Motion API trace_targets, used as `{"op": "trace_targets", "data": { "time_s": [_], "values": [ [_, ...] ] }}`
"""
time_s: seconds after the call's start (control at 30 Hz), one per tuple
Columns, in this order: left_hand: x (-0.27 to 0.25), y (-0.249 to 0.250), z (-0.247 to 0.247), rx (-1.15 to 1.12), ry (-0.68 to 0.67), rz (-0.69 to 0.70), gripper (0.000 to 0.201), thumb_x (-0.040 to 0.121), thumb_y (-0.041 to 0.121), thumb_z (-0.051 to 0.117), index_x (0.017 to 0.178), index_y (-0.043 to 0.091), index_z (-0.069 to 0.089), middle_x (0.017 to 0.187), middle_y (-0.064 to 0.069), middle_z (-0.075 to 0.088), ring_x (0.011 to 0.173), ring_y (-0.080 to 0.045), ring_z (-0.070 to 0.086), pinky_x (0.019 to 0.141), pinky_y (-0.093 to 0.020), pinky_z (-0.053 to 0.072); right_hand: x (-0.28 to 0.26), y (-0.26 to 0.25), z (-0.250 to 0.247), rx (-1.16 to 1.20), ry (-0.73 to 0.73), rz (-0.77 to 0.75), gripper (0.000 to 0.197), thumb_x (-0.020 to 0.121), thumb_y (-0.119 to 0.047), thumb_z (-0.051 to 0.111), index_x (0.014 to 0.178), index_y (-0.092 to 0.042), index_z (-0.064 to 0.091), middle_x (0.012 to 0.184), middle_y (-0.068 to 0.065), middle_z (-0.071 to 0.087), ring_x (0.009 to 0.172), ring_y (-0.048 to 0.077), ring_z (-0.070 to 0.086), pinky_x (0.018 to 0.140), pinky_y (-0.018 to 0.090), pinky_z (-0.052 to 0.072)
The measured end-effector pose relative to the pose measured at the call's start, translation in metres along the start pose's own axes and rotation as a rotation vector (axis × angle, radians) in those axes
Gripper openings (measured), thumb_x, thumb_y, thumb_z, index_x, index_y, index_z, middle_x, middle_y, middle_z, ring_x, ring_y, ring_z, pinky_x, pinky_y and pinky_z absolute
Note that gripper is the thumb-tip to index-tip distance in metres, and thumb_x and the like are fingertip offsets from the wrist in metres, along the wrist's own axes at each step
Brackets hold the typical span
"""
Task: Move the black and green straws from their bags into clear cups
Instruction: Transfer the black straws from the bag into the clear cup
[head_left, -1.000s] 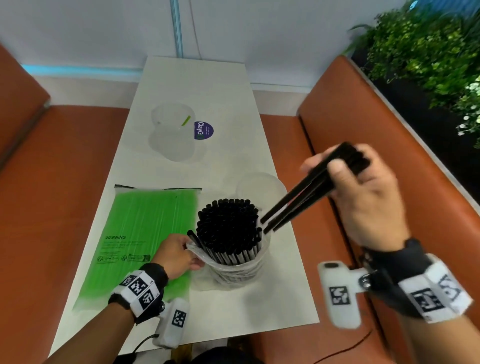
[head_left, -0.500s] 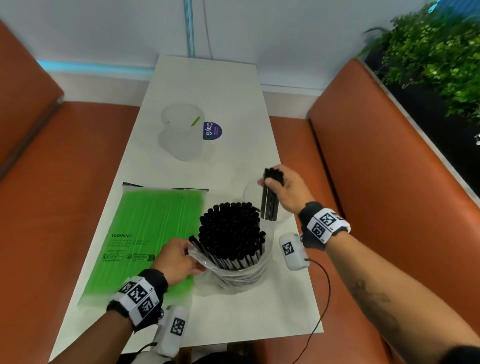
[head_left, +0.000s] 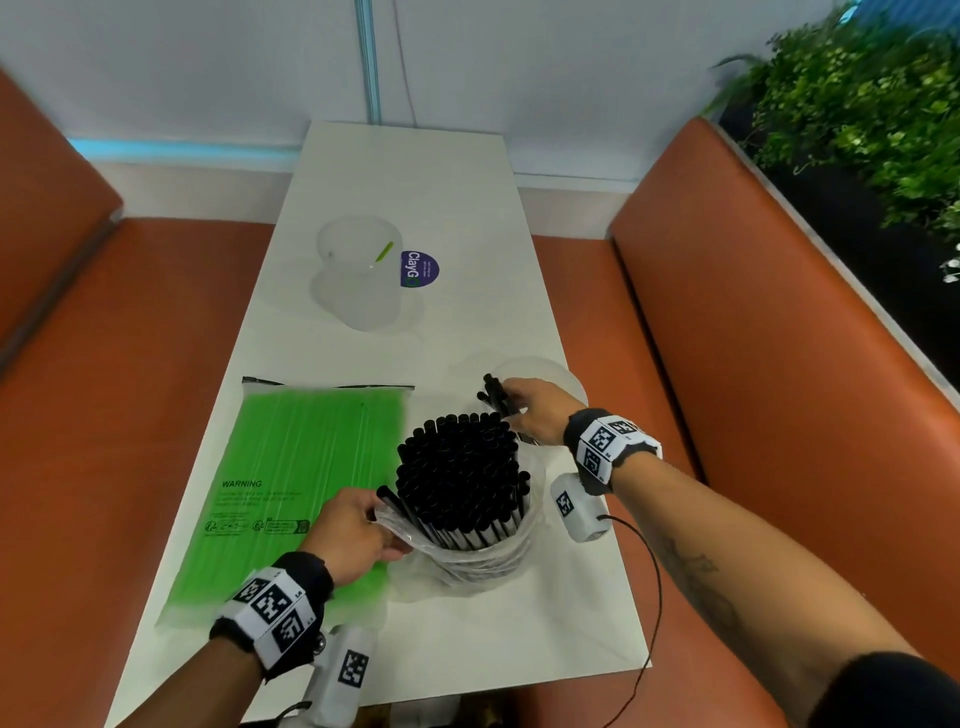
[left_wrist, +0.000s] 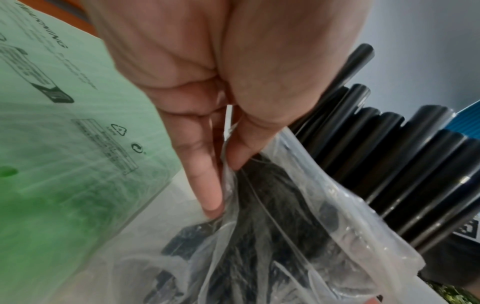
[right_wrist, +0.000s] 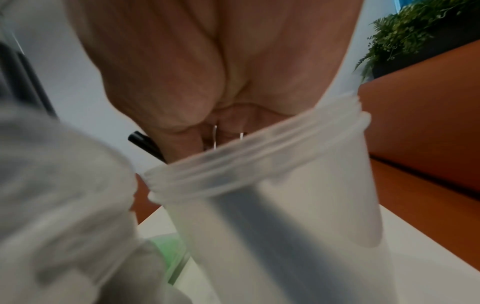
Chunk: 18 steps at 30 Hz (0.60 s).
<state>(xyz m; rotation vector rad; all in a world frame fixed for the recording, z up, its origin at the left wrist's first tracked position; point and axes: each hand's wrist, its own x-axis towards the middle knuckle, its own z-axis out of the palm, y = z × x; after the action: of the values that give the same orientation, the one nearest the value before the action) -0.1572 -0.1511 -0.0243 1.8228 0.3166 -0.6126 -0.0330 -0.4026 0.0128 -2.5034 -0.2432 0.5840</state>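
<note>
Small bunch of black straws (head_left: 493, 397) sits in the right hand (head_left: 535, 415), fingers curled round them, at the mouth of the near clear cup (head_left: 563, 376); rt wrist view shows a dark shape through the cup wall (right_wrist: 298, 205), so their lower ends are inside the cup. This cup stands on the white tabletop (head_left: 415, 182) close to its right edge, just behind the big bundle.

Big bundle of black straws (head_left: 462, 478) stands upright in a crumpled clear bag (head_left: 467, 564), approx. mid-tabletop near the front. Left hand (head_left: 348, 535) pinches the bag's rim betw. thumb and fingers (left_wrist: 207, 185), on the bundle's left side; one loose straw leans out by that hand.

Bag of green straws (head_left: 296, 483) lies flat on the tabletop left of the bundle, under the left wrist, "WARNING" print facing up.

Far clear cup (head_left: 358, 260) stands further back, w/ one green straw (head_left: 384, 252) in it, a round purple sticker (head_left: 420, 269) just beside it on the right.

Orange bench seats (head_left: 753, 338) on both sides, green plants (head_left: 857, 104) at top right. Both wrists wear bands w/ black-and-white markers.
</note>
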Motion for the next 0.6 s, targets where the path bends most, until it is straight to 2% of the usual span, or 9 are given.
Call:
{"op": "trace_targets", "data": {
  "time_s": [0.07, 0.13, 0.2, 0.27, 0.4, 0.5, 0.57, 0.6],
  "values": [
    [0.000, 0.000, 0.000, -0.003, 0.003, 0.000, 0.020, 0.087, -0.016, 0.052, 0.090, -0.007, 0.069, 0.092, -0.018, 0.074, 0.084, -0.028, 0.074, 0.083, -0.045, 0.059, 0.003, -0.002, 0.005, -0.017, 0.013, -0.008, 0.015, 0.090, -0.010, 0.061, 0.105, -0.009, 0.057, 0.106, 0.005, 0.065, 0.103, 0.029, 0.059, 0.084, 0.033, 0.046],
    [0.000, 0.000, 0.000, -0.002, 0.006, 0.004, 0.020, 0.087, -0.016, 0.052, 0.090, -0.006, 0.069, 0.091, -0.017, 0.075, 0.083, -0.027, 0.074, 0.082, -0.045, 0.059, 0.005, -0.001, 0.006, 0.014, 0.067, -0.012, 0.013, 0.092, -0.012, 0.060, 0.103, -0.016, 0.054, 0.099, -0.001, 0.058, 0.095, 0.024, 0.055, 0.077, 0.028, 0.038],
    [0.000, 0.000, 0.000, 0.002, 0.015, 0.006, 0.019, 0.086, -0.015, 0.053, 0.088, -0.006, 0.069, 0.089, -0.017, 0.075, 0.081, -0.026, 0.074, 0.081, -0.044, 0.059, 0.006, -0.001, 0.000, 0.103, 0.179, 0.027, 0.021, 0.093, -0.017, 0.061, 0.113, -0.015, 0.055, 0.103, 0.001, 0.061, 0.094, 0.022, 0.056, 0.080, 0.029, 0.040],
    [-0.001, 0.000, 0.001, -0.007, 0.011, 0.007, 0.019, 0.086, -0.015, 0.054, 0.089, -0.005, 0.070, 0.090, -0.016, 0.075, 0.082, -0.026, 0.074, 0.082, -0.044, 0.059, 0.007, 0.001, -0.007, 0.182, 0.252, 0.077, 0.032, 0.094, -0.021, 0.061, 0.125, -0.014, 0.052, 0.115, 0.005, 0.063, 0.101, 0.024, 0.059, 0.085, 0.033, 0.045],
    [-0.001, 0.002, 0.001, 0.004, 0.006, 0.019, 0.021, 0.086, -0.015, 0.055, 0.089, -0.002, 0.071, 0.089, -0.014, 0.076, 0.080, -0.024, 0.075, 0.080, -0.042, 0.060, 0.007, 0.005, -0.011, 0.046, 0.146, 0.116, 0.040, 0.092, -0.028, 0.064, 0.126, -0.011, 0.052, 0.120, 0.008, 0.062, 0.109, 0.027, 0.060, 0.092, 0.038, 0.049],
    [-0.001, 0.002, 0.001, 0.009, 0.002, 0.025, 0.021, 0.086, -0.015, 0.055, 0.089, -0.001, 0.071, 0.089, -0.014, 0.076, 0.080, -0.024, 0.075, 0.079, -0.041, 0.061, 0.003, 0.007, -0.013, 0.076, 0.096, 0.105, 0.051, 0.090, -0.024, 0.068, 0.136, -0.012, 0.048, 0.132, 0.007, 0.059, 0.119, 0.024, 0.057, 0.102, 0.038, 0.047],
    [-0.001, 0.002, 0.001, 0.001, -0.003, 0.030, 0.021, 0.086, -0.014, 0.056, 0.090, -0.001, 0.071, 0.089, -0.013, 0.076, 0.080, -0.025, 0.075, 0.079, -0.042, 0.060, -0.004, 0.009, -0.020, 0.138, 0.111, 0.095, 0.054, 0.091, -0.019, 0.067, 0.140, -0.012, 0.046, 0.135, 0.005, 0.058, 0.118, 0.021, 0.058, 0.100, 0.033, 0.047],
    [-0.001, 0.002, 0.001, -0.001, -0.005, 0.033, 0.021, 0.086, -0.014, 0.056, 0.090, -0.001, 0.072, 0.089, -0.013, 0.076, 0.081, -0.025, 0.075, 0.079, -0.042, 0.060, -0.009, 0.010, -0.024, 0.171, 0.150, 0.082, 0.051, 0.091, -0.018, 0.067, 0.138, -0.013, 0.048, 0.133, 0.002, 0.059, 0.114, 0.018, 0.060, 0.095, 0.028, 0.048]
  ]
}}
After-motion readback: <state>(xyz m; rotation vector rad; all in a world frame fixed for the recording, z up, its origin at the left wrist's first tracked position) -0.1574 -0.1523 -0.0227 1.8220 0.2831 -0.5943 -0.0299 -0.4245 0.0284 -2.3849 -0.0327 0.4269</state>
